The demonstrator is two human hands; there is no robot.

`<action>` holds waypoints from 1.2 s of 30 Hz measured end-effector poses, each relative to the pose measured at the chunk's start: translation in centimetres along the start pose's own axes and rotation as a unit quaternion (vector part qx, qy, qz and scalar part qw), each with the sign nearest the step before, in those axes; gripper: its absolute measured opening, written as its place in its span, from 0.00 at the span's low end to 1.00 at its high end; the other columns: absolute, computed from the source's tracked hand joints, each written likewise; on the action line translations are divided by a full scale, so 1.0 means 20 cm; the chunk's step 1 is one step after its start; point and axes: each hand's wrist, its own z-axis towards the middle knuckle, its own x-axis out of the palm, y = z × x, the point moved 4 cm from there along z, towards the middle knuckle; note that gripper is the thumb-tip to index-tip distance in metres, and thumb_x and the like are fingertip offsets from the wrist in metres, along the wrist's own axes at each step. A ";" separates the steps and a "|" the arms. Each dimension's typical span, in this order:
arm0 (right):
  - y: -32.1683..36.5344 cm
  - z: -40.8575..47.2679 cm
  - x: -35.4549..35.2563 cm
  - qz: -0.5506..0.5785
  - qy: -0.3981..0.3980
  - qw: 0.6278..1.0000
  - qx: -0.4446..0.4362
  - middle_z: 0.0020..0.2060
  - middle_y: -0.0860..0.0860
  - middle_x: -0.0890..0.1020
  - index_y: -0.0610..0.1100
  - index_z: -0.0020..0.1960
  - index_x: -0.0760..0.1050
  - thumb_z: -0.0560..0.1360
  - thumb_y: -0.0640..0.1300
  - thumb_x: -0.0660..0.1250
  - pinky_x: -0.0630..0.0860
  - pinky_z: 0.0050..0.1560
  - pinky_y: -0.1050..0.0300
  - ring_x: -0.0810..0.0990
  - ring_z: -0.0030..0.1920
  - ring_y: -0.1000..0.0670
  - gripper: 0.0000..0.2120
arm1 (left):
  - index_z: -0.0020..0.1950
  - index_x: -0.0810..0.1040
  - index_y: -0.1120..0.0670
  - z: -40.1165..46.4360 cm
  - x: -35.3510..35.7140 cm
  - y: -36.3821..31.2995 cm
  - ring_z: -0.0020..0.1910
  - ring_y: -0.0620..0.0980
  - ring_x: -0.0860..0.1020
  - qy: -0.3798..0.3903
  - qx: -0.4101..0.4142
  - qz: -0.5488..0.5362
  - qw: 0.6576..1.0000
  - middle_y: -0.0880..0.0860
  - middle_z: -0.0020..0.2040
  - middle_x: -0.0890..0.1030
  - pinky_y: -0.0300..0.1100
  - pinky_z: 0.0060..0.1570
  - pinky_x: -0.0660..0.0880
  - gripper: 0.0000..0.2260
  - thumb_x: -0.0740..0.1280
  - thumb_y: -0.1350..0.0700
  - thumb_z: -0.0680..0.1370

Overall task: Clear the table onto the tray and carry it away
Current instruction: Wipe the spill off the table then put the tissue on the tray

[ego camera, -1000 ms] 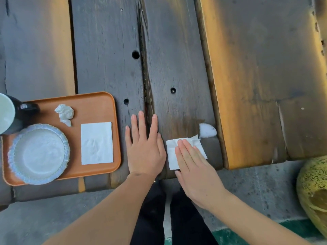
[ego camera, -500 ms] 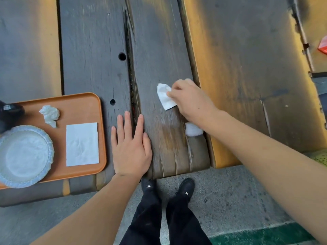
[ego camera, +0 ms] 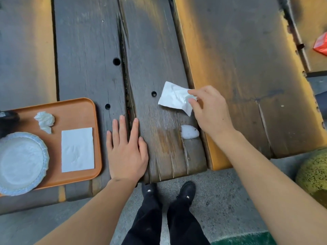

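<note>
An orange tray [ego camera: 79, 108] lies at the left on the dark plank table [ego camera: 85, 50]. On it are a white plate [ego camera: 21, 163], a flat white napkin [ego camera: 77, 149], a crumpled tissue [ego camera: 45, 120] and a dark object [ego camera: 7, 121] at the frame's edge. My left hand [ego camera: 126, 151] rests flat on the table, fingers apart, just right of the tray. My right hand [ego camera: 210, 110] pinches a white napkin [ego camera: 174, 98] over the middle plank. A small white patch [ego camera: 189, 132] sits on the wood below that hand.
The table's near edge runs just in front of my legs and black shoes [ego camera: 185, 191]. A yellow-green rounded object [ego camera: 313, 172] stands on the floor at the right. Something red [ego camera: 321, 45] lies at the far right edge.
My right hand has gone from pressing the napkin flat at the table's near edge to pinching it and moving it farther up the plank. My left hand stays flat.
</note>
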 end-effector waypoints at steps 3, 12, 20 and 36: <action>0.04 0.15 0.06 0.003 0.092 0.996 -0.023 0.51 0.49 0.76 0.45 0.64 0.80 0.77 0.47 0.71 0.73 0.54 0.52 0.77 0.53 0.47 0.17 | 0.81 0.64 0.49 -0.01 -0.01 0.00 0.82 0.59 0.58 0.000 0.002 0.006 1.000 0.58 0.83 0.62 0.59 0.80 0.55 0.26 0.54 0.49 0.82; 0.07 0.11 0.15 -0.086 0.156 0.975 -0.134 0.47 0.45 0.76 0.41 0.55 0.80 0.81 0.43 0.64 0.74 0.46 0.46 0.74 0.49 0.44 0.08 | 0.81 0.65 0.49 0.00 0.00 0.00 0.82 0.60 0.57 -0.004 0.006 0.005 1.000 0.59 0.82 0.62 0.60 0.80 0.54 0.27 0.55 0.49 0.81; -0.07 -0.36 -0.07 0.003 -0.036 0.996 0.085 0.43 0.50 0.78 0.44 0.51 0.80 0.77 0.42 0.67 0.78 0.43 0.52 0.78 0.39 0.51 0.05 | 0.82 0.63 0.48 0.00 0.01 0.01 0.83 0.60 0.56 0.002 0.009 0.008 1.000 0.59 0.83 0.61 0.60 0.79 0.55 0.27 0.54 0.50 0.81; 0.12 -0.36 0.18 0.016 0.029 0.999 0.038 0.45 0.44 0.81 0.38 0.50 0.82 0.79 0.35 0.67 0.72 0.47 0.55 0.78 0.48 0.43 0.06 | 0.82 0.63 0.45 -0.01 0.00 0.00 0.82 0.61 0.57 0.014 0.015 0.008 1.000 0.60 0.83 0.60 0.61 0.79 0.55 0.26 0.53 0.48 0.83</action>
